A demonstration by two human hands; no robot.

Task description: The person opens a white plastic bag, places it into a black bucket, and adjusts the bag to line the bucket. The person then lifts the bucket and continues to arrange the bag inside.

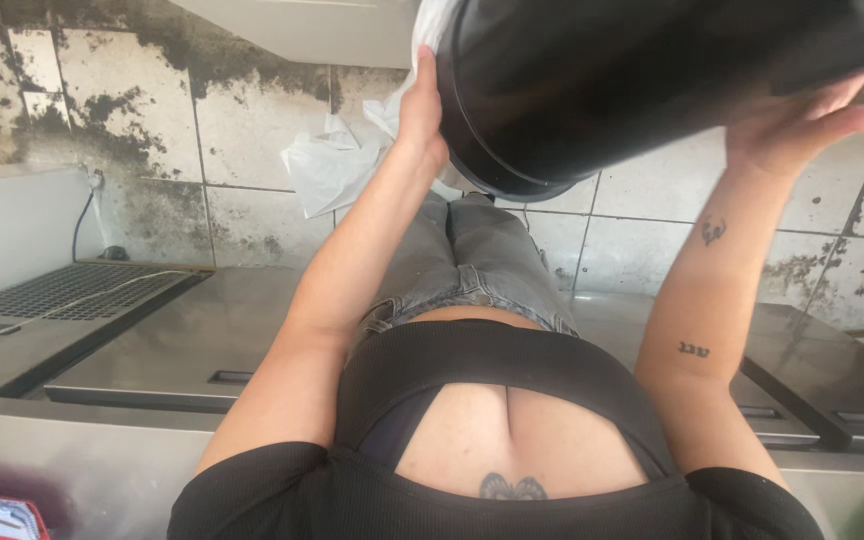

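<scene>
Two bare hands bracket a large black bucket (652, 80) held up at the top of the frame, above the person's own jeans-clad legs and the stained tile floor (252, 130); everything here is placed from that bucket. The left hand (420, 105) lies flat against the bucket's left wall, just above its ridged rim, fingers spread and pressed to the plastic rather than curled around anything; the right hand (802, 120) cups the bucket's right underside, palm open, fingers stretched along the curve and touching it. Neither hand is clenched; both grasp the bucket by pressing in from opposite sides. The bucket's long axis runs tilted, its rimmed end pointing down and left toward the legs, its other end running off the upper right edge of the picture; the bucket sits between the two sets of fingers, with both hands about equally close. A crumpled white plastic bag (337, 165) hangs just left of the bucket, beside the left wrist; whether it is attached to the rim cannot be told. Steel counter tops (152, 350) lie well below the bucket on either side of the person.
</scene>
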